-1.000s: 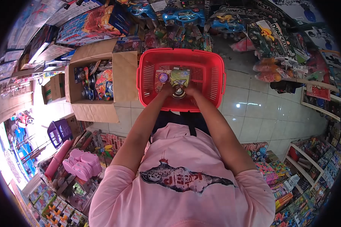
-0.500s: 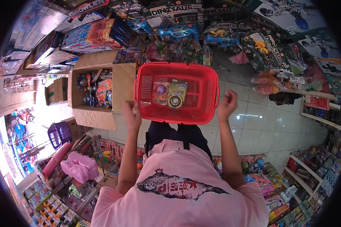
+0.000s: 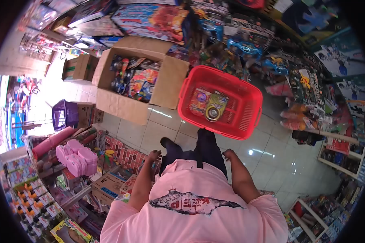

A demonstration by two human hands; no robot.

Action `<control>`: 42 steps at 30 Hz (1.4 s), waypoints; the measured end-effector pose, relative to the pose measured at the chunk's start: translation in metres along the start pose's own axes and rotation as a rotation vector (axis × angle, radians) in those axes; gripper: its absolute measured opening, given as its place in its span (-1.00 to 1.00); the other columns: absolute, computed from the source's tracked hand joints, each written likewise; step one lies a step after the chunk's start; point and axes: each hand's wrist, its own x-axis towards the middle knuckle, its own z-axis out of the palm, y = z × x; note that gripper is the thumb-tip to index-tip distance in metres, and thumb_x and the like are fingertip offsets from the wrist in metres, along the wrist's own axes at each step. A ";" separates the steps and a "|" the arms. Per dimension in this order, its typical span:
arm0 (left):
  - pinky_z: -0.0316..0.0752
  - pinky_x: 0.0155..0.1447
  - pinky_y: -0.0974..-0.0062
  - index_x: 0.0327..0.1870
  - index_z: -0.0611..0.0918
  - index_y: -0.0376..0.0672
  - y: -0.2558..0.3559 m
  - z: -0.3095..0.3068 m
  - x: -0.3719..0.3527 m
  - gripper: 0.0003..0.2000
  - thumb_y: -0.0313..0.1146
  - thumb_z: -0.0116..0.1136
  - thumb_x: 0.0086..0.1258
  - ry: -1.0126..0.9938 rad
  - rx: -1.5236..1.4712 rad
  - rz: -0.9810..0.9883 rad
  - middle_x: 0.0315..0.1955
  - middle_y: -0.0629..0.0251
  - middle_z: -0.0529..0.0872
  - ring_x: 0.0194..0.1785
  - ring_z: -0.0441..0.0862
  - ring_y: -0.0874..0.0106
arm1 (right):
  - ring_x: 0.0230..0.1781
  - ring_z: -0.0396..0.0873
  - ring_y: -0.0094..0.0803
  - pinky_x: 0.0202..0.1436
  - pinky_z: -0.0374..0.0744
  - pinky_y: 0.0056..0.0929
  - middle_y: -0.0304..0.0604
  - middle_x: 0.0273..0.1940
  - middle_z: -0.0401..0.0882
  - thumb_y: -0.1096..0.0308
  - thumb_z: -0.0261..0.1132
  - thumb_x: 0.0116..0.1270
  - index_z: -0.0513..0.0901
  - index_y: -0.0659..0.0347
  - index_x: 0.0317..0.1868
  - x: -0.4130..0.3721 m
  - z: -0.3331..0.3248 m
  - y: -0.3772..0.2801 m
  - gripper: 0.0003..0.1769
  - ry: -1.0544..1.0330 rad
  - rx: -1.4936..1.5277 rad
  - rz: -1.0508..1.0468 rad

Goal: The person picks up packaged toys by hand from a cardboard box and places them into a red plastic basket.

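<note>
A red plastic basket (image 3: 242, 95) sits on the tiled floor in front of me, turned slightly. Inside it lie a pack with a purple round toy (image 3: 202, 97) and a greenish carded pack with a dark, ringed round toy (image 3: 212, 114). My left hand (image 3: 153, 156) hangs beside my left hip, fingers loosely bent, with nothing visible in it. By my right hip is my right hand (image 3: 228, 155), its fingers also loosely bent and holding nothing that I can see. Both hands are apart from the basket.
An open cardboard box (image 3: 121, 106) of packaged toys stands left of the basket. Hanging dinosaur toy packs (image 3: 249, 34) line the front. A purple basket (image 3: 65, 114) and pink cases (image 3: 76, 157) are to the left. White-framed shelves (image 3: 340, 160) stand at the right.
Both hands have dropped from beside the basket to my hips. My view has turned, so the basket and box appear farther right. My left foot now shows, stepping out to the left.
</note>
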 end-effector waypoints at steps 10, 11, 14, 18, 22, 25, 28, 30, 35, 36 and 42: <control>0.48 -0.38 0.46 0.00 0.61 -0.26 -0.083 -0.062 -0.006 -0.62 -0.07 0.09 0.50 0.197 -0.323 0.331 -0.28 0.22 0.75 -0.38 0.67 0.43 | -0.50 0.67 -0.39 -0.49 0.57 -0.40 -0.16 -0.33 0.71 0.19 0.27 0.36 0.63 0.18 -0.04 -0.019 0.031 -0.191 -0.71 0.360 0.154 -0.540; 0.48 -0.38 0.44 -0.04 0.61 -0.27 -0.102 -0.068 -0.004 -0.64 -0.09 0.10 0.49 0.229 -0.296 0.292 -0.31 0.22 0.74 -0.38 0.67 0.42 | -0.50 0.67 -0.39 -0.49 0.57 -0.40 -0.16 -0.33 0.71 0.19 0.27 0.36 0.63 0.18 -0.04 -0.016 0.039 -0.200 -0.71 0.360 0.129 -0.543; 0.52 -0.28 0.39 -0.06 0.64 -0.27 -0.181 -0.084 0.030 -0.66 -0.12 0.12 0.47 0.241 -0.338 0.227 -0.27 0.21 0.75 -0.31 0.68 0.37 | -0.47 0.67 -0.40 -0.45 0.58 -0.44 -0.17 -0.32 0.71 0.21 0.28 0.34 0.65 0.19 -0.07 -0.023 0.061 -0.228 -0.73 0.472 0.128 -0.655; 0.55 -0.19 0.39 -0.16 0.71 -0.28 -0.218 -0.083 -0.003 -0.69 -0.17 0.16 0.42 0.315 -0.513 0.109 -0.24 0.21 0.76 -0.23 0.68 0.37 | -0.42 0.70 -0.38 -0.36 0.65 -0.34 -0.15 -0.34 0.71 0.20 0.25 0.33 0.68 0.18 -0.11 -0.042 0.090 -0.236 -0.74 0.429 -0.031 -0.528; 0.54 -0.13 0.36 -0.18 0.71 -0.30 -0.261 -0.082 0.016 -0.70 -0.19 0.17 0.40 0.234 -0.426 -0.017 -0.24 0.20 0.76 -0.20 0.68 0.37 | -0.46 0.73 -0.30 -0.30 0.66 -0.30 -0.10 -0.38 0.74 0.15 0.26 0.26 0.72 0.20 -0.22 -0.064 0.105 -0.232 -0.70 0.321 -0.151 -0.338; 0.44 -0.44 0.39 -0.20 0.69 -0.27 -0.267 -0.092 0.040 -0.71 -0.17 0.15 0.44 0.208 -0.071 0.243 -0.51 0.31 0.66 -0.48 0.57 0.41 | -0.41 0.77 -0.24 -0.26 0.70 -0.27 -0.08 -0.31 0.77 0.14 0.24 0.27 0.72 0.24 -0.22 -0.051 0.107 -0.231 -0.68 0.227 -0.269 -0.150; 0.58 -0.13 0.39 -0.16 0.70 -0.30 -0.245 -0.114 0.047 -0.73 -0.23 0.17 0.41 0.188 -0.272 0.038 -0.24 0.20 0.75 -0.24 0.70 0.36 | -0.34 0.78 -0.19 -0.23 0.72 -0.21 -0.03 -0.24 0.78 0.15 0.22 0.30 0.73 0.31 -0.18 -0.041 0.103 -0.252 -0.63 0.170 -0.302 -0.103; 0.48 -0.39 0.42 -0.16 0.69 -0.27 -0.243 -0.135 0.073 -0.68 -0.13 0.18 0.41 0.166 -0.588 0.208 -0.50 0.26 0.68 -0.46 0.61 0.42 | -0.32 0.78 -0.18 -0.26 0.72 -0.18 0.02 -0.20 0.77 0.16 0.21 0.31 0.71 0.36 -0.11 -0.030 0.099 -0.277 -0.60 0.141 -0.296 -0.114; 0.56 -0.26 0.38 -0.04 0.61 -0.32 -0.123 -0.234 0.039 -0.64 -0.13 0.14 0.47 0.384 -0.332 0.347 -0.41 0.19 0.72 -0.36 0.69 0.39 | -0.26 0.75 -0.25 -0.31 0.72 -0.22 -0.05 -0.07 0.73 0.12 0.19 0.39 0.62 0.29 0.07 -0.086 0.073 -0.379 -0.57 0.178 -0.067 -0.233; 0.55 -0.22 0.40 -0.03 0.60 -0.33 -0.086 -0.255 0.028 -0.64 -0.14 0.14 0.49 0.496 -0.323 0.430 -0.38 0.19 0.71 -0.34 0.67 0.40 | -0.25 0.74 -0.28 -0.31 0.72 -0.25 -0.08 -0.10 0.72 0.12 0.18 0.41 0.61 0.28 0.07 -0.107 0.064 -0.395 -0.58 0.119 -0.147 -0.262; 0.46 -0.04 0.44 -0.01 0.56 -0.32 0.172 -0.328 -0.106 -0.76 -0.31 0.10 0.52 0.979 -0.223 1.023 -0.21 0.18 0.64 -0.15 0.57 0.40 | -0.27 0.72 -0.42 -0.41 0.67 -0.33 -0.19 -0.22 0.69 0.09 0.14 0.47 0.62 0.25 -0.03 -0.269 0.008 -0.454 -0.63 -0.104 -0.266 -0.318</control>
